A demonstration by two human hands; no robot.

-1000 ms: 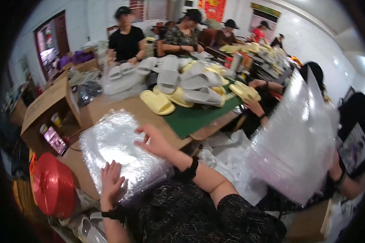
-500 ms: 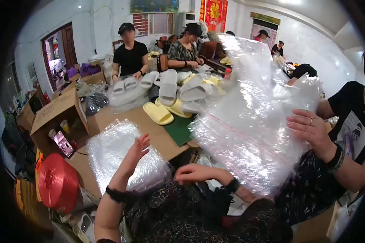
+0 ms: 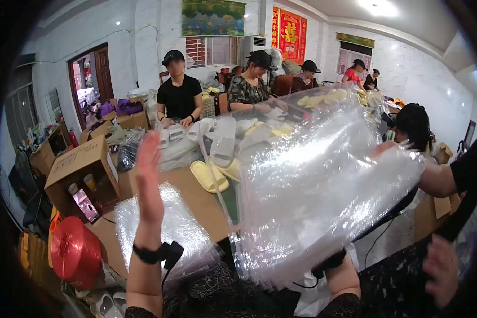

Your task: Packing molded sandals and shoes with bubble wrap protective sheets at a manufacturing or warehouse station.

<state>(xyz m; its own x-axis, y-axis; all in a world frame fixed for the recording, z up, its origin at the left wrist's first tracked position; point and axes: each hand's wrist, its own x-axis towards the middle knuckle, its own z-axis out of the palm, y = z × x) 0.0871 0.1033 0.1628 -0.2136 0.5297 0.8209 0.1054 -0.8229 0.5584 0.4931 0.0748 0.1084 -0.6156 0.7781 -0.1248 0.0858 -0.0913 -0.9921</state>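
The sheets point(image 3: 312, 196) have swung nearer, right of the stack point(image 3: 183, 228) on the tabletop point(image 3: 208, 210), hiding the right hand, whose grip I cannot tell; the left hand point(image 3: 150, 180) has risen above the stack, open, empty and so free.

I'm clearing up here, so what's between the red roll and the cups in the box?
In the head view, a lit phone stands between the red roll and the cups.

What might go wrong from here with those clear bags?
The large, glossy sheaf of clear plastic bags hides the right hand, so a poor hold there might go unnoticed. The smooth-looking sheaf might also slide apart, since the left hand is open and not holding it.
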